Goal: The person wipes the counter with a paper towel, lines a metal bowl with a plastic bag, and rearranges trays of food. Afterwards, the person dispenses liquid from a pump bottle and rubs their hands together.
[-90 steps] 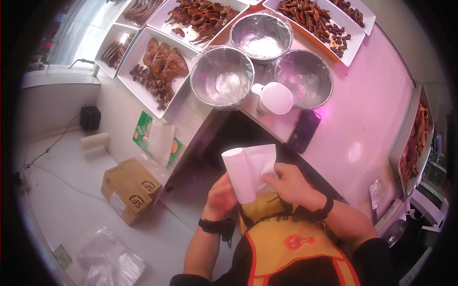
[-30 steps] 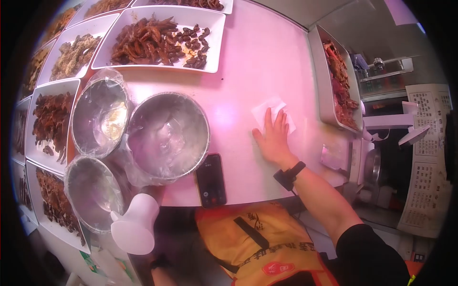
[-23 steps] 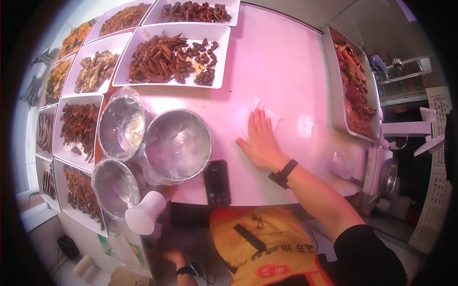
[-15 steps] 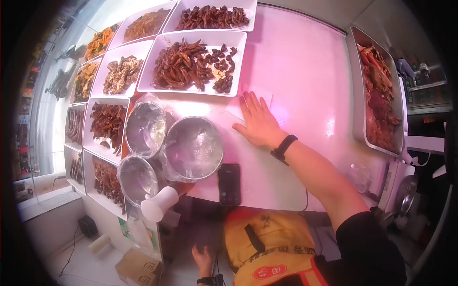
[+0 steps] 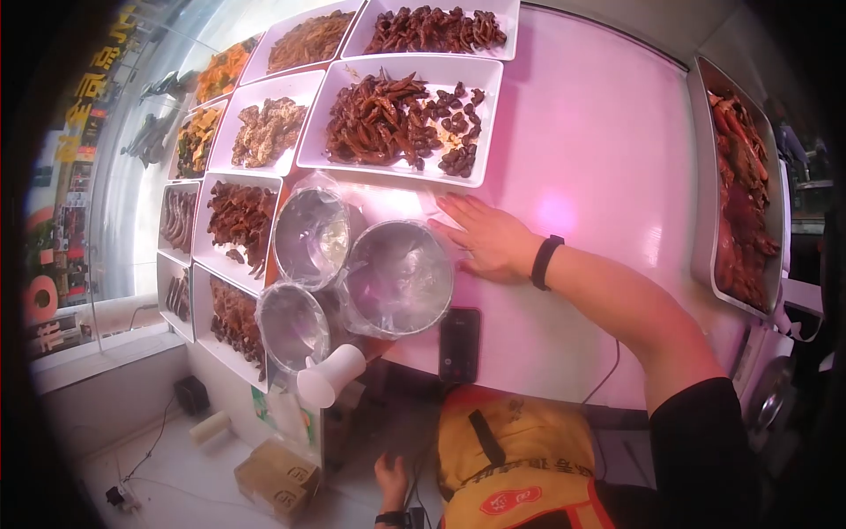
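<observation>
My right hand (image 5: 493, 242) lies on the pink-lit white counter (image 5: 582, 212), fingers stretched out to the left. A thin whitish sheet (image 5: 429, 204), perhaps a paper or cloth, shows near its fingertips, partly hidden. Just left of this hand stands a round metal pot (image 5: 401, 282) lined with clear plastic. Above the fingers is a white tray (image 5: 397, 175) of dark braised meat pieces. My left hand (image 5: 390, 480) hangs low beside the yellow apron (image 5: 515, 441), below the counter edge, its fingers loosely apart with nothing seen in them.
Two more plastic-lined pots (image 5: 308, 238) stand left of the first, with a white cup-like container (image 5: 330, 376) in front. A phone (image 5: 459, 346) lies at the counter's front edge. Several food trays (image 5: 242, 207) fill the left; a deep meat tray (image 5: 705, 189) stands right.
My right hand has slid left over the counter towards the pots, its fingers turning from pointing away to pointing left. The view has shifted, so everything appears farther right.
</observation>
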`<action>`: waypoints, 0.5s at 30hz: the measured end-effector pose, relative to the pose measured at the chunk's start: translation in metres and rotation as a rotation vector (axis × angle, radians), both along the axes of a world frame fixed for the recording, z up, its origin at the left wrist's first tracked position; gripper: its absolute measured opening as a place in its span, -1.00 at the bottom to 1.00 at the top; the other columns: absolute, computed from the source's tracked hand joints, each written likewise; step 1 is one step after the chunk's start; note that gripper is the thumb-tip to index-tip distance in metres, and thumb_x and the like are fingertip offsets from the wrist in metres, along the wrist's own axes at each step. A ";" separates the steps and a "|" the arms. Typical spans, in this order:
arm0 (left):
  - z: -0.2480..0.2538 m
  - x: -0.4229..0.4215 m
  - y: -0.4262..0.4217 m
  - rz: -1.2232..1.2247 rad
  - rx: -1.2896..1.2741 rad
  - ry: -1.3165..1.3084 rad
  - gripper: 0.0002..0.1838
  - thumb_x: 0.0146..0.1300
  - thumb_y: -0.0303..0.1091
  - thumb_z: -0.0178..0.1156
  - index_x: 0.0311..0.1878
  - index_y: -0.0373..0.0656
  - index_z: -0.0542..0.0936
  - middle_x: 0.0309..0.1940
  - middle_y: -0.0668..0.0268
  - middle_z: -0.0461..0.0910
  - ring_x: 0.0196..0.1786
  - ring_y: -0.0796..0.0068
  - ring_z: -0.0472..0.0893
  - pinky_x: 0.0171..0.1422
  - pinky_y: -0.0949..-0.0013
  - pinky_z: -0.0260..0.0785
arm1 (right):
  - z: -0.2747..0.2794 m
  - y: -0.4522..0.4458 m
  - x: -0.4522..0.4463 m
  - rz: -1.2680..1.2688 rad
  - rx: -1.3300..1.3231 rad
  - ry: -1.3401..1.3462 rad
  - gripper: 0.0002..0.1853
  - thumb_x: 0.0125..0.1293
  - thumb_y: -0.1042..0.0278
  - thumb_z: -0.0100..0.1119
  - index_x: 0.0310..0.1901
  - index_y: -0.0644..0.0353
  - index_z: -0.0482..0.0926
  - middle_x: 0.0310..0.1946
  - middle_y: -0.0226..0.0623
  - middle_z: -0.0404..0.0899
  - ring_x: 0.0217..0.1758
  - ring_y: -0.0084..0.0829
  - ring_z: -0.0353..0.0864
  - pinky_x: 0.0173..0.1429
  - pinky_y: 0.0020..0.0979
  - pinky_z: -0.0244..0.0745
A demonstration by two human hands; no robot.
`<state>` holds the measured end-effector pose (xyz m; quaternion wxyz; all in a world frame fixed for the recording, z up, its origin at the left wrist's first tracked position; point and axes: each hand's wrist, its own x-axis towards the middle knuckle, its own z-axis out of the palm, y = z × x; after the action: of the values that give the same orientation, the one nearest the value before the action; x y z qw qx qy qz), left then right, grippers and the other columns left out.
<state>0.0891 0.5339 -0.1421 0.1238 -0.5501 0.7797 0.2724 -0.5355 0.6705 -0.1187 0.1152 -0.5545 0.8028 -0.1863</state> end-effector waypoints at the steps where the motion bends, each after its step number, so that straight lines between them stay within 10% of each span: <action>1: 0.003 0.002 0.001 0.027 -0.001 0.003 -0.39 0.26 -0.23 0.39 0.25 -0.43 0.49 0.19 -0.08 0.53 0.26 0.03 0.56 0.34 0.12 0.41 | 0.006 -0.007 -0.006 0.061 0.052 0.024 -0.11 0.36 -0.08 0.15 0.53 0.34 0.10 0.61 0.04 -0.09 0.67 -0.08 -0.10 0.69 -0.17 -0.11; 15: -0.005 0.039 -0.014 0.042 0.054 -0.031 -0.45 0.31 -0.16 0.31 0.16 -0.47 0.55 0.12 -0.18 0.55 0.22 -0.11 0.54 0.36 0.05 0.36 | 0.009 0.016 0.001 -0.178 0.215 -0.074 -0.09 0.36 -0.09 0.14 0.54 0.35 0.04 0.60 0.03 -0.06 0.68 -0.07 -0.10 0.71 -0.19 -0.17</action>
<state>0.1284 0.5195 -0.1470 0.1448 -0.5669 0.7583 0.2874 -0.5345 0.6862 -0.1100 0.1866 -0.4584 0.8593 -0.1291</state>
